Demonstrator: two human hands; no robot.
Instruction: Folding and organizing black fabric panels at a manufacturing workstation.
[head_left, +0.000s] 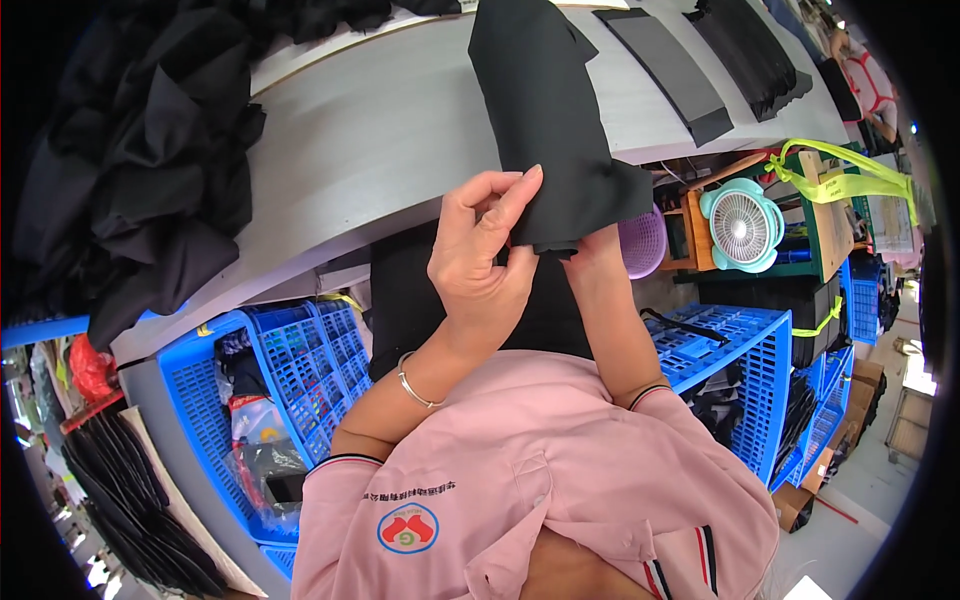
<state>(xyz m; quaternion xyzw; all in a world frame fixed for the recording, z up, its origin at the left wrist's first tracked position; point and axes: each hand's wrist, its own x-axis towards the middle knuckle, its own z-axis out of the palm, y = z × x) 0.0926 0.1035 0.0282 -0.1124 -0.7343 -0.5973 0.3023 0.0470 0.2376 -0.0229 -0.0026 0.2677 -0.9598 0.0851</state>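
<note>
Black woven fabric piece (545,110) is draped over the near edge of the long grey worktable (380,140), its lower corner pinched by the left hand (480,255). The right hand (590,250), mostly hidden beneath that corner, appears closed on it. Edges are best aligned before any fold is pressed.

Black fabric piece (545,110), grey table (380,130), blue crates (300,360), pink shirt (540,480).
</note>
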